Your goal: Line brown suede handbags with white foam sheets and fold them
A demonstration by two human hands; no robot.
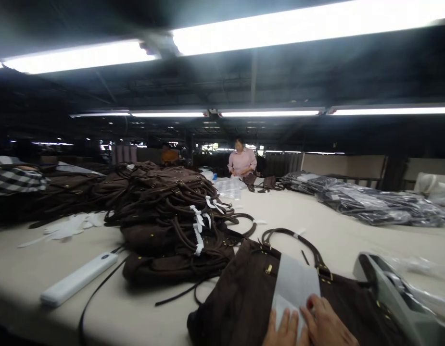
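A dark brown handbag [240,288] lies on the table directly in front of me, its looped handle [294,233] reaching away from me. Across its middle runs a white paper strip [296,276]. My left hand [285,329] rests on the strip's near part, fingers lying flat. Beside it, my right hand [328,324] has bent fingers closed at the strip's right edge. The near end of the strip is hidden under both hands. Just right of the bag stands a grey tape dispenser [391,293].
Brown handbags with white-wrapped handles form a pile [164,206] on the left. White gloves [72,226] and a white oblong device [80,278] with a cable lie nearer. Plastic-wrapped bags [374,199] sit at the back right. A person [242,161] stands across the table [276,206].
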